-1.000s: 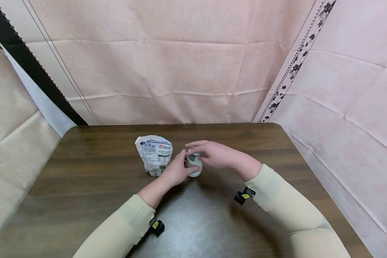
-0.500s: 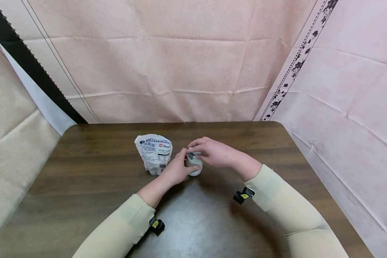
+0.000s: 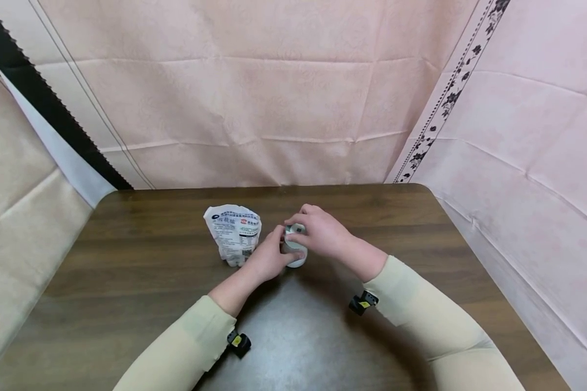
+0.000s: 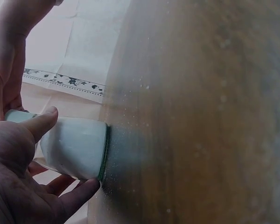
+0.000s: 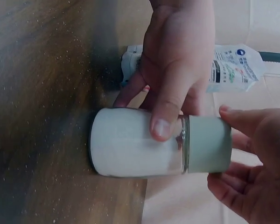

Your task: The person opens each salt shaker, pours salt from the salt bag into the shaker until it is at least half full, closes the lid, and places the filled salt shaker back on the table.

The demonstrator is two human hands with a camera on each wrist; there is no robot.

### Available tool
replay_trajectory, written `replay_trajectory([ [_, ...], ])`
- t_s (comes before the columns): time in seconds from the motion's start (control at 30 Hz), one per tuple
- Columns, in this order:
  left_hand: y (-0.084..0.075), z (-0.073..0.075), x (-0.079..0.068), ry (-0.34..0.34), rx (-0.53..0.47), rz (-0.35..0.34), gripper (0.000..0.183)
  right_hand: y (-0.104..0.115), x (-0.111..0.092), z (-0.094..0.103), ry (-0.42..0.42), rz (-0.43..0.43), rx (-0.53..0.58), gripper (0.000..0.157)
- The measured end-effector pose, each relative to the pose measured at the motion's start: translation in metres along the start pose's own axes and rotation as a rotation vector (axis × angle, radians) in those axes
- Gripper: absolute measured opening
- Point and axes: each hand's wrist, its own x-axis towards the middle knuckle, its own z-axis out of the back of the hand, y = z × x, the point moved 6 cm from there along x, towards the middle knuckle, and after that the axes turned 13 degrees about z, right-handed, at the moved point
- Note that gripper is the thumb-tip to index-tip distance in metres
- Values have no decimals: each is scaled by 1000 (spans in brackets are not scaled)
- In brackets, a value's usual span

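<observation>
A clear glass jar [image 5: 130, 149] full of white granules stands upright on the table, topped by a pale green lid [image 5: 209, 147]. My left hand [image 3: 266, 257] holds the jar's body from the left, thumb in front and fingers behind. From the right, my right hand [image 3: 325, 232] grips the lid between thumb and fingers. In the left wrist view the glass jar [image 4: 79, 147] shows its base on the tabletop. Just left of it stands a white printed salt bag [image 3: 233, 233], apart from the jar and partly hidden by my left hand in the right wrist view.
The brown wooden table [image 3: 127, 293] has rounded far corners. A pink cloth [image 3: 274, 108] hangs behind its far edge, and another cloth [image 3: 528, 136] hangs along the right. White specks dot the table in both wrist views.
My right hand has turned at the lid, its wrist and forearm shifting a little left and its fingers closing further round the lid. My left hand, the jar and the bag stay in place.
</observation>
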Motion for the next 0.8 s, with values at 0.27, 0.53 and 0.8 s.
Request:
replay_trajectory([
  [0.27, -1, 1, -1, 4, -23, -14, 57, 5, 3, 1, -31, -63, -58, 35],
  [0.53, -1, 0, -1, -1, -26, -26, 54, 7, 1, -1, -44, -126, -83, 37],
  [0.8, 1, -1, 0, 15, -20, 6, 59, 9, 0, -1, -50, -176, -57, 39],
])
